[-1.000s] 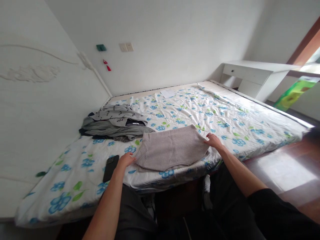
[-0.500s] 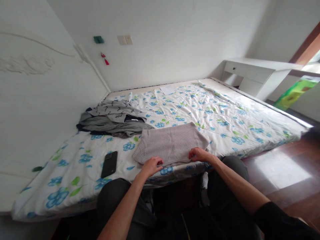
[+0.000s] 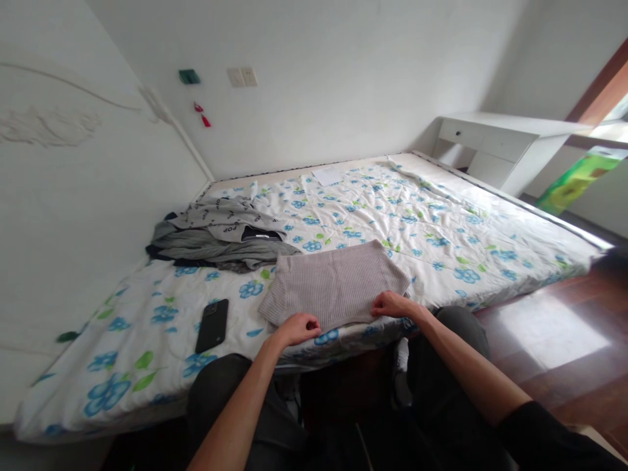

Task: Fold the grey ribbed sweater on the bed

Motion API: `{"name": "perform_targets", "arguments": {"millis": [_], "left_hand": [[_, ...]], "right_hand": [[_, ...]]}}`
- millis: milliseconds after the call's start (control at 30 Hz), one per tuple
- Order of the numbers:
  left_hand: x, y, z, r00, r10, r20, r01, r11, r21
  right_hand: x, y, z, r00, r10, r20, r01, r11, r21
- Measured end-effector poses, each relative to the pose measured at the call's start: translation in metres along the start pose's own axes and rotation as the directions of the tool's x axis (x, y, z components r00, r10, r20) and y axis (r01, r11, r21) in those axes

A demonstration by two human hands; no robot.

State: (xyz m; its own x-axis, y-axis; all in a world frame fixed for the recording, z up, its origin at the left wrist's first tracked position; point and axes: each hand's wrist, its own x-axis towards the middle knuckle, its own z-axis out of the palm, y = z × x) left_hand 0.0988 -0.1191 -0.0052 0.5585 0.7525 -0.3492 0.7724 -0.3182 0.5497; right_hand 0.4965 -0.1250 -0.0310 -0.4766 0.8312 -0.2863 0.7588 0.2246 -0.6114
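A ribbed, greyish-beige knit sweater [image 3: 336, 281] lies flat and folded near the front edge of the bed, its sleeve parts slanting out at both sides. My left hand [image 3: 298, 328] is closed at its near left edge, fingers curled in and thumb against them. At the near right edge my right hand [image 3: 391, 304] is also closed, pinching the knit. The fingertips of both hands are partly hidden. To the left of the sweater a dark phone [image 3: 212, 325] rests on the floral bedsheet [image 3: 441, 226].
A heap of grey clothes [image 3: 216, 232] lies behind and left of the sweater. A sheet of paper [image 3: 328, 176] is by the wall. A white desk [image 3: 495, 140] stands beyond the bed, with a green-yellow package [image 3: 581, 180] at the right. My knees are against the bed's front.
The sweater's near edge, raised and curled between my hands before, now lies flatter. My fingers have curled in more tightly. The view has shifted slightly.
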Motion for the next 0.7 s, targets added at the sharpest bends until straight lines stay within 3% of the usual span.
{"name": "perform_targets", "arguments": {"millis": [100, 333, 467, 600, 700], "left_hand": [[0.01, -0.004, -0.012, 1.0, 0.017, -0.004, -0.017, 1.0, 0.006], [0.05, -0.032, -0.054, 0.939, 0.001, -0.345, -0.006, 1.0, -0.011], [0.08, -0.06, -0.068, 0.934, -0.022, -0.356, 0.011, 0.999, -0.033], [0.107, -0.084, -0.078, 0.916, -0.09, -0.391, 0.106, 0.994, 0.021], [0.12, -0.103, -0.093, 0.852, -0.145, -0.503, 0.211, 0.974, 0.077]], "right_hand": [[0.005, 0.0, 0.006, 0.998, 0.052, -0.031, -0.053, 0.998, -0.038], [0.009, -0.002, 0.008, 0.997, 0.076, -0.002, -0.076, 0.997, -0.034], [0.015, -0.005, 0.005, 0.995, 0.097, 0.032, -0.096, 0.995, -0.036], [0.022, -0.008, 0.002, 0.987, 0.135, 0.084, -0.132, 0.991, -0.037], [0.027, -0.011, -0.002, 0.977, 0.157, 0.142, -0.153, 0.988, -0.037]]}}
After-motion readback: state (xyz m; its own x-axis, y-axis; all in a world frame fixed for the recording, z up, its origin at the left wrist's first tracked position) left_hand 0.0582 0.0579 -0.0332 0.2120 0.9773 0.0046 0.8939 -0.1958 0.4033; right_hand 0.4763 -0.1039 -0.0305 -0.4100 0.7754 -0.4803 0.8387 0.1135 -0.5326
